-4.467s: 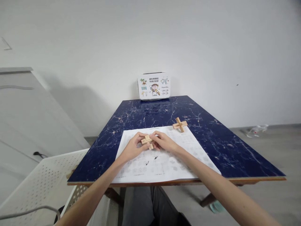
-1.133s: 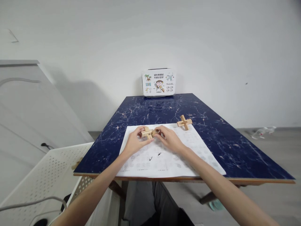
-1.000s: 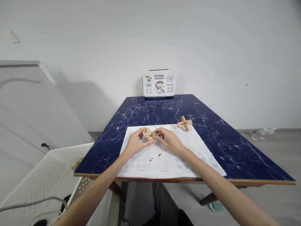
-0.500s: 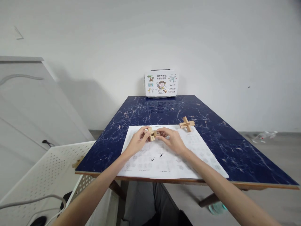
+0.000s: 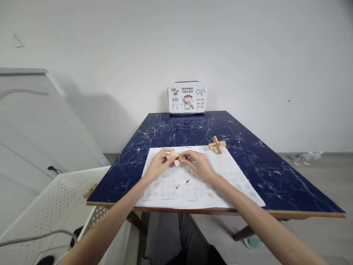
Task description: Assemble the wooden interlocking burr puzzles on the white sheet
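Over the upper part of a printed paper sheet [image 5: 198, 195], my left hand [image 5: 157, 164] is closed around one side of a small wooden burr puzzle [image 5: 176, 162] made of crossing blocks. From the other side, the fingers of my right hand [image 5: 200, 163] pinch a block [image 5: 181, 157] at the puzzle's right end. My fingertips hide parts of the blocks. A second wooden burr puzzle [image 5: 217, 145], shaped like a cross, lies at the sheet's upper right corner.
The sheet lies on a dark blue marbled table [image 5: 187, 132]. A white case with cartoon prints [image 5: 187, 97] stands at the back against the wall. To the left is a white perforated basket [image 5: 68, 184] holding wooden pieces [image 5: 88, 193] and a cable [image 5: 41, 233].
The block at my right fingers has moved further into the puzzle, leftward. The puzzle is slightly turned in my hands. The whole view has shifted a little.
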The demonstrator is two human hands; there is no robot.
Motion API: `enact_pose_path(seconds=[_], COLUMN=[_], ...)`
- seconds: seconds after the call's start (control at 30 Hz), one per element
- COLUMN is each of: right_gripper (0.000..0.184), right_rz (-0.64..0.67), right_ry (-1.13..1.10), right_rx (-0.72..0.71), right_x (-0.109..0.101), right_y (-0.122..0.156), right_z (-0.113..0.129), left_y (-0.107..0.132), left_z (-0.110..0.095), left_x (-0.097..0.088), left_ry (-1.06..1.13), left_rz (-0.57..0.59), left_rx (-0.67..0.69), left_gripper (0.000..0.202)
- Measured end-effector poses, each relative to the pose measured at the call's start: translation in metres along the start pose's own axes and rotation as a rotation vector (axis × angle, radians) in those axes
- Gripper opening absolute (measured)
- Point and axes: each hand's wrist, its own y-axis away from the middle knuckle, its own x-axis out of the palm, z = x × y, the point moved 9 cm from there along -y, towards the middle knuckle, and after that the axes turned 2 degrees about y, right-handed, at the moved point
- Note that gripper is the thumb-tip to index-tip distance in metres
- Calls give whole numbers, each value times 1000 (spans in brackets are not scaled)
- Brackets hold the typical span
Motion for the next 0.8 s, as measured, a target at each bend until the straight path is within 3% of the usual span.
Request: enact_pose_path(seconds=[0.8], right_gripper=[14], right_rz=[26], right_ry=[32], right_rx=[-68], right_x=[4], right_y=[-2], right_z=[8], left_y=[1], left_z=[-4], left_x=[1], left_ry=[84], left_rz=[32], left_rx=[-16], left_gripper=[39])
